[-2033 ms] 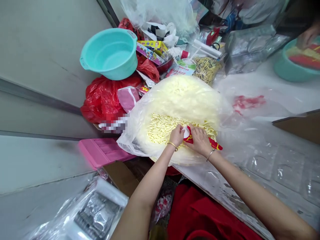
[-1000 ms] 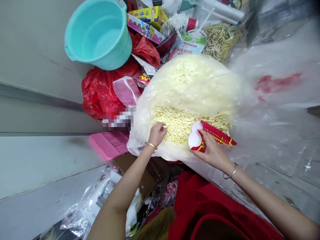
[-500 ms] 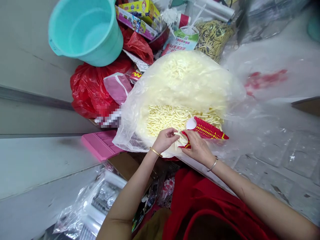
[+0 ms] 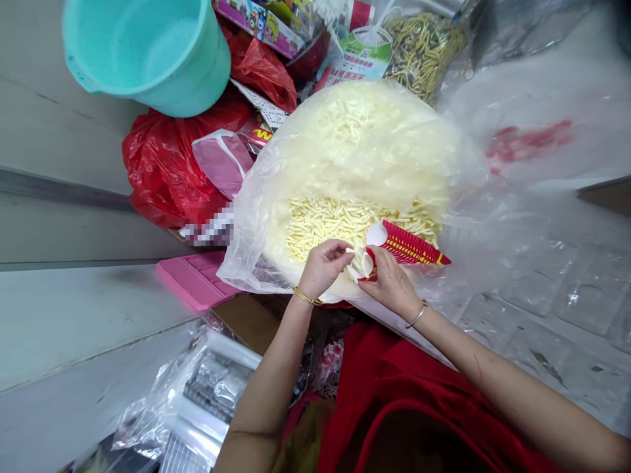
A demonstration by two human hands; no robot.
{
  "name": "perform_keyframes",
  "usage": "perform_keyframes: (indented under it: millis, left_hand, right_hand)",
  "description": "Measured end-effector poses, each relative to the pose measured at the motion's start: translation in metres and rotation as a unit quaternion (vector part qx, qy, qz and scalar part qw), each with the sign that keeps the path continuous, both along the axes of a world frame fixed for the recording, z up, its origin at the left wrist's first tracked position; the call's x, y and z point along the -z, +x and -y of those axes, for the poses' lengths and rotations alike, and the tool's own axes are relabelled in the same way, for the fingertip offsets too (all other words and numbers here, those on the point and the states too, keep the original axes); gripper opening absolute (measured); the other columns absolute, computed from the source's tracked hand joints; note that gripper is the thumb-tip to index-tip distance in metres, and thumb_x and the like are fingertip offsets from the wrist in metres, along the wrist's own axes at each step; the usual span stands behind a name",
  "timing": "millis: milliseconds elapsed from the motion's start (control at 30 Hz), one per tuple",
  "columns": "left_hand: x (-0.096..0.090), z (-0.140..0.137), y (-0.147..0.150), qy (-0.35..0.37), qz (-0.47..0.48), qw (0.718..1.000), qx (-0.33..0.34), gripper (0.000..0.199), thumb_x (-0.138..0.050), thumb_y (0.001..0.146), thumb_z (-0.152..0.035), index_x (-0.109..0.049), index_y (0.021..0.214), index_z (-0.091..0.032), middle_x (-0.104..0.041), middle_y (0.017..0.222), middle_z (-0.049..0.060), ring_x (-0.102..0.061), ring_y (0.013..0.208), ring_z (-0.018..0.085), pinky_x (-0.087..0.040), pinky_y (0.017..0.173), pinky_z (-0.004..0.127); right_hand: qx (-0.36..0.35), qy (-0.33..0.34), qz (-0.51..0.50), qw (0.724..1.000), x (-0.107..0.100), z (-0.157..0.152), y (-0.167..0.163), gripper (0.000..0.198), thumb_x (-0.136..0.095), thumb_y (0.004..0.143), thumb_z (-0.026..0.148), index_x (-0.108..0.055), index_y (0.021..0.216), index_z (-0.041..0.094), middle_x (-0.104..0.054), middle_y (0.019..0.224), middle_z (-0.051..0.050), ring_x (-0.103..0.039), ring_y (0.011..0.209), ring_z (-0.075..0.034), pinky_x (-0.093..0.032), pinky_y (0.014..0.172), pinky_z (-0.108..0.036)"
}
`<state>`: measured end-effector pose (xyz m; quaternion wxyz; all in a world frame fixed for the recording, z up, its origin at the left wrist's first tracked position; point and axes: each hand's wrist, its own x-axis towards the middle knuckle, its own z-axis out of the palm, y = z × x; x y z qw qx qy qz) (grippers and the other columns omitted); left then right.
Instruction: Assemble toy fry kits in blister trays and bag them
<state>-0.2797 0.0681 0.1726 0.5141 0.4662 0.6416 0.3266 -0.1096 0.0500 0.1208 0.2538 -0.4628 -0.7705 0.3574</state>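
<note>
My right hand [image 4: 390, 281] is closed around a small red and yellow fries carton [image 4: 373, 264], its open mouth tilted to the left. Pale yellow fry-shaped sticks [image 4: 359, 261] poke out of that mouth. At the opening, my left hand [image 4: 323, 266] pinches a pale stick between thumb and fingers. Just beyond both hands, a large clear plastic bag [image 4: 256, 246] lies spread open, with a heap of loose sticks [image 4: 325, 223] inside. A nested stack of red fries cartons [image 4: 411, 244] rests on the heap, right of my hands.
A turquoise bucket [image 4: 207, 72] stands at upper left above a red plastic bag [image 4: 162, 171]. Left of the big bag lies a pink plastic tray [image 4: 194, 279]. A bag of gold-coloured cords [image 4: 424, 56] sits at the back. Clear plastic trays [image 4: 537, 335] are at right.
The view has shifted slightly, so the surroundings sit a little higher and further left. My left hand still pinches at the carton's mouth; my right hand keeps its hold.
</note>
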Motion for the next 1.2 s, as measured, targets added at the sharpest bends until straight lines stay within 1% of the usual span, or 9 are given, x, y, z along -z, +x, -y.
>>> perform_keyframes:
  millis: [100,233,400,533,733,900,1000,1100,1200]
  left_hand:
    - [0.005,0.006,0.013,0.091,-0.101,0.991,0.000,0.009,-0.060,0.081,-0.022,-0.065,0.087,-0.018,-0.058,0.079,0.002,-0.055,0.070,0.012,-0.045,0.064,0.023]
    - [0.009,0.020,0.024,0.160,-0.178,0.967,0.091,0.018,-0.052,0.086,-0.017,-0.065,0.099,-0.018,-0.058,0.093,0.006,-0.057,0.087,0.015,-0.046,0.081,0.028]
    - [0.002,0.031,0.016,0.153,-0.126,0.966,0.164,0.029,-0.056,0.086,-0.021,-0.058,0.115,-0.018,-0.059,0.111,0.009,-0.057,0.100,0.018,-0.047,0.089,0.032]
    - [0.004,0.034,0.014,0.159,-0.181,0.946,0.219,0.017,-0.051,0.090,-0.023,-0.062,0.101,-0.017,-0.061,0.098,0.007,-0.058,0.093,0.018,-0.047,0.084,0.031]
    - [0.008,0.033,0.036,0.069,-0.347,0.921,0.164,0.015,-0.051,0.088,-0.022,-0.062,0.080,-0.017,-0.060,0.079,0.005,-0.057,0.077,0.017,-0.045,0.070,0.029]
    - [0.000,0.028,0.036,0.040,-0.319,0.899,0.298,0.020,-0.049,0.085,-0.017,-0.064,0.072,-0.018,-0.065,0.074,0.004,-0.059,0.073,0.017,-0.043,0.070,0.028]
    - [0.000,0.018,0.010,-0.007,-0.343,0.922,0.180,0.025,-0.044,0.090,-0.026,-0.066,0.081,-0.019,-0.067,0.078,0.004,-0.060,0.073,0.016,-0.042,0.068,0.025]
    - [0.016,0.001,-0.016,-0.092,-0.479,0.873,0.035,0.034,-0.048,0.086,-0.047,-0.065,0.079,-0.018,-0.067,0.079,0.008,-0.061,0.077,0.022,-0.041,0.066,0.029]
    - [0.042,-0.015,-0.026,-0.127,-0.537,0.834,0.003,0.035,-0.057,0.078,-0.052,-0.062,0.077,-0.017,-0.065,0.077,0.011,-0.060,0.078,0.025,-0.038,0.065,0.031]
  right_hand:
    - [-0.006,-0.009,-0.014,1.000,-0.001,0.000,-0.003,0.064,-0.063,0.080,0.032,-0.030,0.134,0.018,-0.050,0.120,-0.015,-0.049,0.111,-0.031,-0.044,0.094,-0.047]
    - [0.013,-0.025,-0.018,0.999,0.001,0.000,0.001,0.059,-0.061,0.081,0.030,-0.035,0.131,0.019,-0.051,0.119,-0.015,-0.050,0.111,-0.031,-0.044,0.094,-0.046]
    - [0.010,-0.027,0.003,1.000,0.007,0.002,0.012,0.064,-0.064,0.078,0.031,-0.034,0.133,0.018,-0.051,0.122,-0.015,-0.050,0.112,-0.032,-0.046,0.093,-0.048]
    - [-0.013,-0.007,0.010,1.000,0.007,0.006,0.012,0.063,-0.064,0.079,0.028,-0.035,0.133,0.016,-0.051,0.124,-0.015,-0.049,0.114,-0.031,-0.044,0.095,-0.047]
    - [-0.020,-0.002,0.008,1.000,0.006,0.012,0.012,0.063,-0.063,0.079,0.025,-0.034,0.134,0.016,-0.051,0.125,-0.015,-0.049,0.114,-0.030,-0.045,0.096,-0.047]
    - [-0.047,0.017,0.007,0.999,0.007,0.012,0.019,0.057,-0.060,0.081,0.023,-0.037,0.133,0.014,-0.054,0.118,-0.015,-0.051,0.109,-0.029,-0.046,0.093,-0.045]
    - [-0.017,0.010,0.003,1.000,0.010,0.008,0.023,0.064,-0.064,0.081,0.033,-0.035,0.134,0.015,-0.052,0.124,-0.016,-0.049,0.113,-0.030,-0.044,0.096,-0.046]
    - [0.009,-0.002,0.002,1.000,0.013,0.005,0.025,0.067,-0.066,0.080,0.037,-0.035,0.135,0.016,-0.052,0.123,-0.016,-0.051,0.112,-0.031,-0.045,0.095,-0.048]
    - [0.005,-0.007,0.000,1.000,0.014,0.004,0.024,0.068,-0.066,0.080,0.037,-0.034,0.136,0.017,-0.052,0.123,-0.016,-0.051,0.112,-0.031,-0.045,0.094,-0.048]
